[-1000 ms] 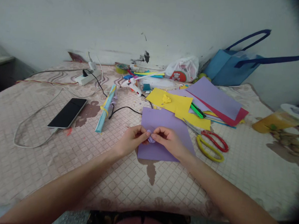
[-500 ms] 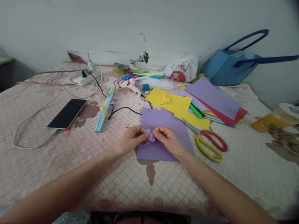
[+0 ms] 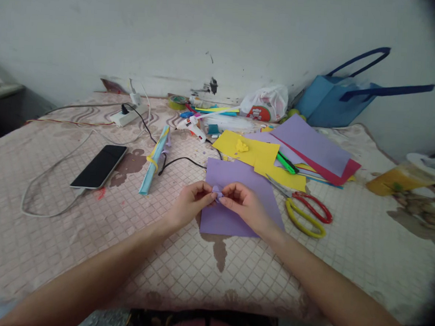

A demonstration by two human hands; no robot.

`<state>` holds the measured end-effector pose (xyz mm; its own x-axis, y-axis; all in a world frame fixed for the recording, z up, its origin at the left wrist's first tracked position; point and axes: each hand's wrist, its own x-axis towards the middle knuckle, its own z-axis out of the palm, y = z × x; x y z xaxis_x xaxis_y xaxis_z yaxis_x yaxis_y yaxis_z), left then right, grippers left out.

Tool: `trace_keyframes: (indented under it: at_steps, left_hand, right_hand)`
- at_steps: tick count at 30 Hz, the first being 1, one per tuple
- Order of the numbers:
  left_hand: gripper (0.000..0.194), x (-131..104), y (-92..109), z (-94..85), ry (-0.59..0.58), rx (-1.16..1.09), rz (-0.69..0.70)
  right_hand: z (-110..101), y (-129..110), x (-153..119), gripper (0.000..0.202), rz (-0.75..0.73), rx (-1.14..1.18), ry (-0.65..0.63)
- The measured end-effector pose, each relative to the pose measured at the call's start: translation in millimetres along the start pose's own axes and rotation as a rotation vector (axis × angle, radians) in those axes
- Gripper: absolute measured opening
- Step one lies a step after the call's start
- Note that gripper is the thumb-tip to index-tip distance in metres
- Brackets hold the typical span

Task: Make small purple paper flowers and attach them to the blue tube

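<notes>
A small purple paper flower point(image 3: 218, 190) is held between my two hands, above a sheet of purple paper point(image 3: 236, 220). My left hand point(image 3: 195, 201) pinches its left side between thumb and fingers. On the other side, my right hand point(image 3: 241, 203) has thumb and fingertips closed on its right edge; the fingertips partly cover it. Scissors with one red and one yellow handle point(image 3: 305, 230) lie just right of the purple sheet. Behind that sheet, a crumpled yellow paper piece point(image 3: 242, 146) rests on yellow paper point(image 3: 266, 151).
A blue paper roll point(image 3: 154, 161) and a phone point(image 3: 99, 166) on its cable lie left. A glue gun point(image 3: 193, 128) and a green cutter point(image 3: 286, 163) lie farther back. Right are stacked purple sheets point(image 3: 314, 144), a drink cup point(image 3: 404, 177) and a blue bag point(image 3: 327, 103).
My right thumb has come down onto the flower's right side, and its fingers have curled in closer. The left hand keeps its pinch. The view has shifted slightly.
</notes>
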<state>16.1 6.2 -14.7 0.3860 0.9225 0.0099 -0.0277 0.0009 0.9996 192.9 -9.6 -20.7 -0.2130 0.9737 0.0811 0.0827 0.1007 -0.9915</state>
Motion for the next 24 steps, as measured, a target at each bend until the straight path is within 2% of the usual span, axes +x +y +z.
trace_keyframes:
  at_steps: [3,6,9,14,17,21,24]
  left_hand:
    - [0.022,-1.1,-2.5,0.9,-0.004,0.066,0.053]
    - [0.019,-2.9,-5.2,2.0,0.017,0.112,0.115]
    - [0.017,-4.3,-5.7,2.5,0.025,0.156,0.154]
    - [0.017,-6.0,-0.5,2.6,-0.022,0.237,0.173]
    - [0.018,-6.6,2.5,2.8,-0.063,0.202,0.159]
    - [0.021,-4.7,2.9,1.6,-0.113,0.096,0.086]
    - [0.027,-1.3,1.3,0.3,-0.136,0.066,-0.023]
  right_hand:
    - [0.7,-3.9,-1.8,0.015,-0.135,-0.160,0.090]
    - [2.4,-6.8,-3.6,0.004,-0.272,-0.322,0.122]
    - [2.8,-8.4,-4.2,0.004,-0.303,-0.362,0.121]
    - [-2.3,-14.2,-3.7,0.012,-0.271,-0.352,-0.007]
    - [-6.0,-16.4,-3.5,0.012,-0.216,-0.268,-0.092]
    - [-7.5,-10.1,-1.1,0.013,-0.066,-0.060,-0.136]
    - [-8.5,-2.3,3.1,0.017,0.030,0.070,-0.120]
